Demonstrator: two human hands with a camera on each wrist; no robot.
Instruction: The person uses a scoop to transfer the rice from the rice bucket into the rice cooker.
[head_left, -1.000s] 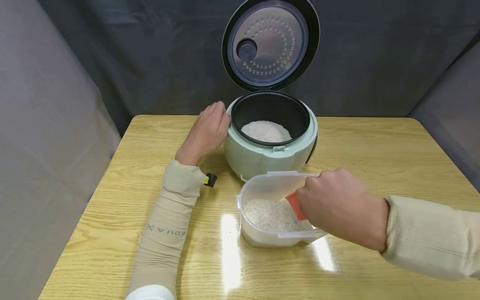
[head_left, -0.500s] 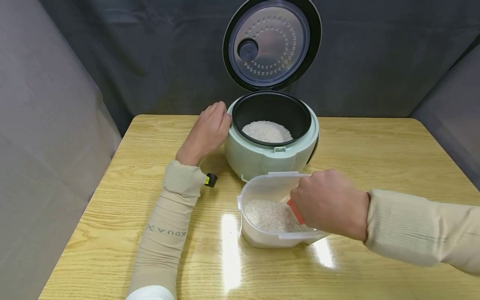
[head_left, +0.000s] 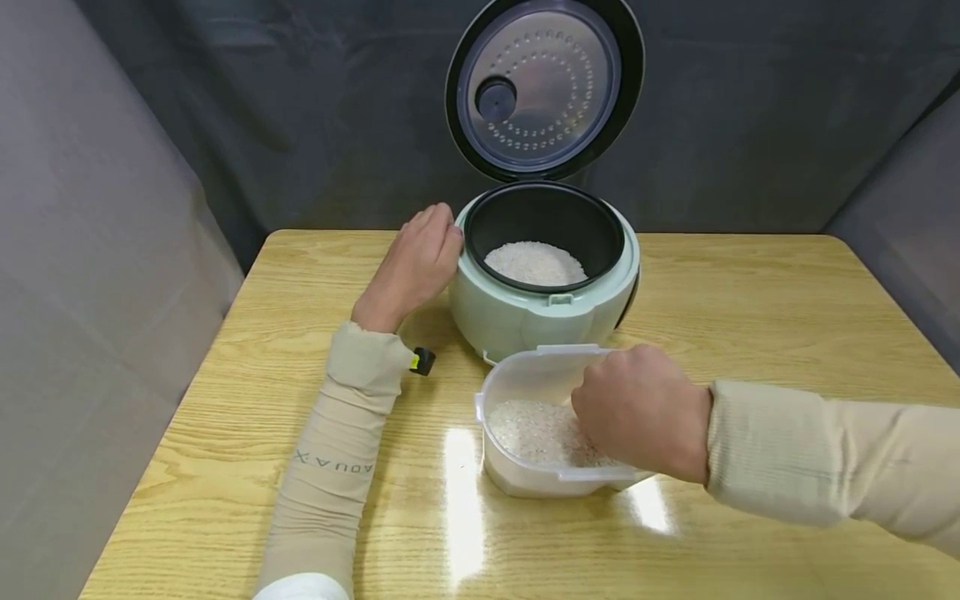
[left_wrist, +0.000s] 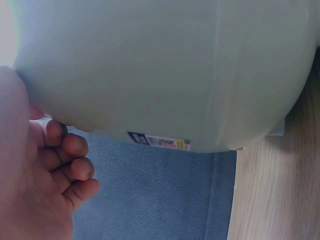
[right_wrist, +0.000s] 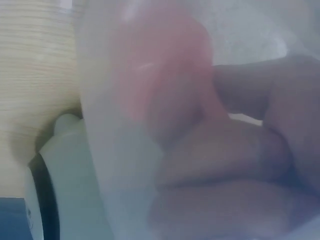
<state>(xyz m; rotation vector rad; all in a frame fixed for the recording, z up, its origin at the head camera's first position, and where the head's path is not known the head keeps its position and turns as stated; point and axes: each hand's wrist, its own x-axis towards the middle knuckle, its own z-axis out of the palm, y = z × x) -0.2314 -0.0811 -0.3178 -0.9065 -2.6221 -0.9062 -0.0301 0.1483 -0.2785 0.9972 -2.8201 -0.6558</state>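
Observation:
My left hand (head_left: 417,262) grips the upper left side of a pale green rice cooker (head_left: 510,321), fingers curled against its shell (left_wrist: 150,70) in the left wrist view. White rice (head_left: 534,263) lies in the cooker's black inner pot (head_left: 543,208). In front stands a translucent plastic container (head_left: 525,479) holding more rice (head_left: 543,433). My right hand (head_left: 637,408) is down inside its right part, gripping a red scoop (right_wrist: 160,60) that shows blurred through the container wall in the right wrist view. From the head, the hand hides the scoop.
The cooker's round lid (head_left: 543,92) stands raised at the back. A small black object with a yellow mark (head_left: 422,361) shows at the left cuff. Wooden table (head_left: 750,333) surrounds everything, with dark cloth (head_left: 337,108) behind and grey cloth (head_left: 97,292) at the left.
My right hand has moved left and deeper into the container with the scoop, which has gone from the head view. The left hand stays on the cooker.

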